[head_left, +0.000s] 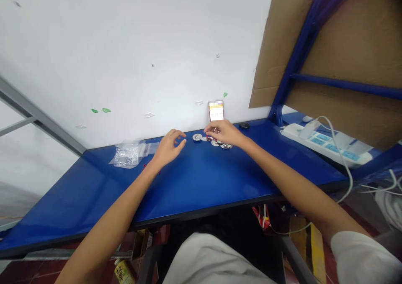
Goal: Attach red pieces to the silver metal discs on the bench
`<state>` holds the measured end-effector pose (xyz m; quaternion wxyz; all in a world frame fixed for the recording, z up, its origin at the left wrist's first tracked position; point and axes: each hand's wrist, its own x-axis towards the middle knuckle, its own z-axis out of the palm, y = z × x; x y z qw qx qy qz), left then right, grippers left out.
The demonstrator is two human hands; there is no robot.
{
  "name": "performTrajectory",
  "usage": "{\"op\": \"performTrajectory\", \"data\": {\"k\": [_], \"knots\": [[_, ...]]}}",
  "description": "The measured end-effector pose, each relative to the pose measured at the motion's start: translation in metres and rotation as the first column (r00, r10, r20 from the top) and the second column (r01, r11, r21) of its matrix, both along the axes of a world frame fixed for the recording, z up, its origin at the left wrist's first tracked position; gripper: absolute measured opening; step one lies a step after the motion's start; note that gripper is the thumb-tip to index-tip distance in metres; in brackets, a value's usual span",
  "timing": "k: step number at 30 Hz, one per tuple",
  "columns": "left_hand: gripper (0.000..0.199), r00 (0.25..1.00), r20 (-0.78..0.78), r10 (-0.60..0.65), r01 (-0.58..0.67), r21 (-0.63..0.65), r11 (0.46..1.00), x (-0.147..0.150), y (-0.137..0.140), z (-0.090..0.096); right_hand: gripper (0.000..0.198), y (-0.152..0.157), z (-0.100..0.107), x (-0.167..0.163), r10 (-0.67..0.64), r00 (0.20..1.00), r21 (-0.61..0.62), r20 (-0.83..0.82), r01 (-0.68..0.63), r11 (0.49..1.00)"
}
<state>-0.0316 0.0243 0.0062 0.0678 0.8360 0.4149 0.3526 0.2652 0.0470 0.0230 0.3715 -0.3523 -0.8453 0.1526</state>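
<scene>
My left hand hovers over the blue table, its thumb and fingers apart and nothing between them. Small red pieces lie partly behind my left wrist. My right hand is over a cluster of small round metal discs, with thumb and fingertips drawn together. Bits of red show around these fingers, but what they hold is too small to make out. One silvery disc with a raised centre lies between my two hands. Part of the cluster is hidden under my right hand.
Clear plastic bags lie at the left by the wall. An upright card or box with an orange band stands behind my right hand. A black round piece sits at the back edge. A white power strip with cables is at the right.
</scene>
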Motion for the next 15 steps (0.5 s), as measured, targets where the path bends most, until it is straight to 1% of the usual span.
{"op": "performTrajectory", "data": {"k": [3, 7, 10, 12, 15], "knots": [[0.019, 0.993, -0.085, 0.079, -0.074, 0.063, 0.995, -0.018, 0.008, 0.005, 0.017, 0.01, 0.0, 0.018, -0.12, 0.983, 0.01, 0.14, 0.12, 0.993], [0.019, 0.978, -0.128, 0.165, -0.152, 0.108, 0.982, -0.029, 0.015, 0.008, 0.019, 0.018, -0.003, 0.033, -0.234, 0.92, 0.022, 0.316, 0.24, 0.971], [0.021, 0.963, -0.185, 0.197, -0.178, 0.112, 0.978, -0.031, 0.016, 0.009, 0.018, 0.021, -0.004, 0.038, -0.241, 0.881, 0.002, 0.408, 0.263, 0.965], [0.024, 0.947, -0.25, 0.204, -0.186, 0.092, 0.978, -0.034, 0.016, 0.013, 0.018, 0.021, -0.004, 0.038, -0.235, 0.872, 0.012, 0.43, 0.255, 0.967], [0.028, 0.91, -0.361, 0.203, -0.223, -0.015, 0.975, -0.045, 0.013, 0.028, 0.023, 0.019, -0.006, 0.032, -0.251, 0.884, 0.084, 0.394, 0.238, 0.968]]}}
